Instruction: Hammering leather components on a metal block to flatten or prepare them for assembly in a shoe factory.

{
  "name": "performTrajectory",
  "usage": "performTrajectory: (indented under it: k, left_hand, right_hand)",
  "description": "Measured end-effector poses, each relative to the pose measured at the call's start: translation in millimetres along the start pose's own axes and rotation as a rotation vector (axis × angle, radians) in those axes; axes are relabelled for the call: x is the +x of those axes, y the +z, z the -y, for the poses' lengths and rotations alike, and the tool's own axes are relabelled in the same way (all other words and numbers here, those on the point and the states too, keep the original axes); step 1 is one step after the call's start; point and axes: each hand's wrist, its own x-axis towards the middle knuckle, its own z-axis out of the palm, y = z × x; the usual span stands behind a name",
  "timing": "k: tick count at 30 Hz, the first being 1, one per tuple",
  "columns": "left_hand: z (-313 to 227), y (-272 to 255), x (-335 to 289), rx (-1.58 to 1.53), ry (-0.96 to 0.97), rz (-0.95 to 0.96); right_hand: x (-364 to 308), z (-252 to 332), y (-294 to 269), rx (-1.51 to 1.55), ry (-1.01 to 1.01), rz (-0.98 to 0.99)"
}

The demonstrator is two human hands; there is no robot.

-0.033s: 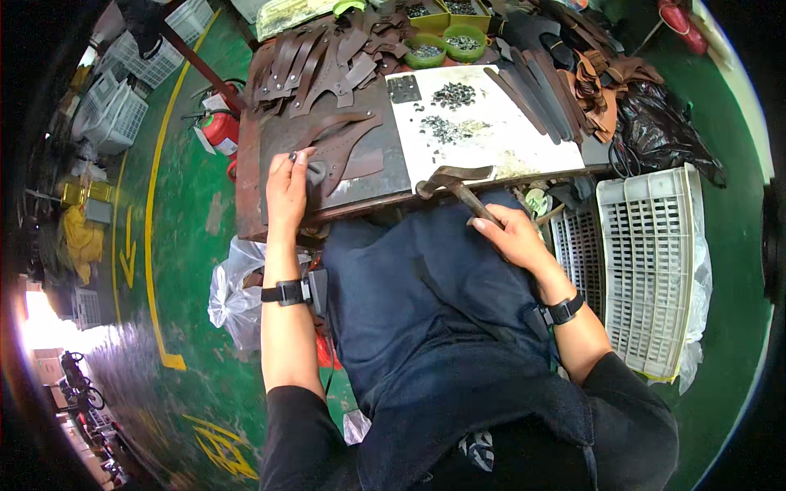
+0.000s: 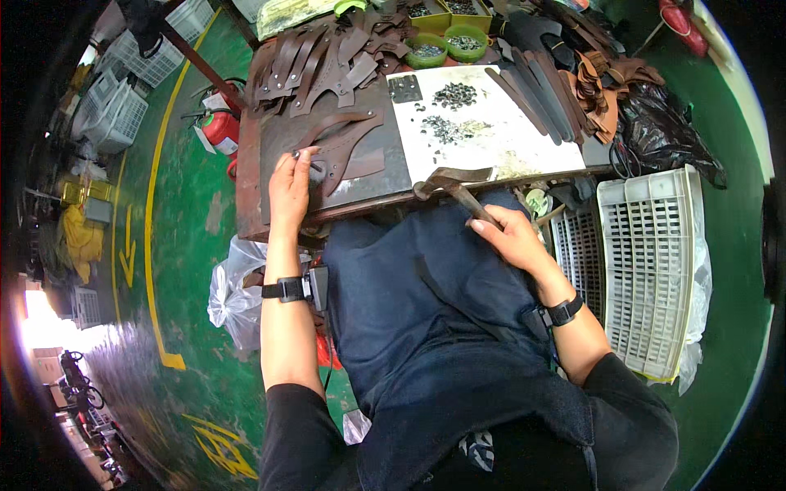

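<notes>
My right hand [image 2: 512, 236] is wrapped round the handle of a hammer [image 2: 468, 199]. The hammer's dark metal head lies over the table's front edge, by the lower corner of the white board [image 2: 528, 155]. At the table's left front, my left hand [image 2: 288, 195] has its fingers pinched together, and a small dark tip shows at them. What they grip is too small to name. Beside those fingers lies a brown leather piece [image 2: 340, 151] with a curved strap and small metal studs. Two heaps of small metal rivets, a dark heap [image 2: 454, 96] and a silvery one [image 2: 442, 128], lie on the board.
Stacked brown leather pieces [image 2: 307, 61] cover the table's far left. Green bowls of small metal parts, one of them a round bowl [image 2: 465, 43], stand at the back. Dark leather strips [image 2: 540, 94] lie right of the board. A white plastic crate [image 2: 651, 270] stands at right, a fire extinguisher [image 2: 219, 131] at left.
My left hand and the hammer head have shifted very slightly. Both hands keep their grips, and the things on the table look the same.
</notes>
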Motion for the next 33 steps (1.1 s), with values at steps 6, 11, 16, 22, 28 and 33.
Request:
performTrajectory:
  k: [6,11,16,22,28,33]
  left_hand:
    - [19.1,33.2,-2.9,-0.176,-0.203,0.092]
    - [14.0,35.1,-0.4,-0.115,-0.165,0.120]
    - [19.4,31.5,-2.7,-0.136,-0.108,0.126]
    - [14.7,34.3,-0.4,-0.143,-0.037,0.134]
    - [21.4,23.5,-6.8,-0.287,-0.266,0.161]
    - [12.5,21.8,-5.0,-0.263,-0.213,0.154]
  right_hand:
    - [0.2,24.9,15.0,0.065,-0.070,0.060]
    - [10.1,40.2,15.3,-0.034,-0.107,0.115]
    - [39.1,104.8,23.9,0.135,-0.296,0.020]
    - [69.0,136.0,56.2,0.294,-0.620,-0.178]
    - [89.6,116.1,63.1,-0.033,-0.266,-0.035]
    - [72.6,117.0,36.2,0.178,-0.240,-0.018]
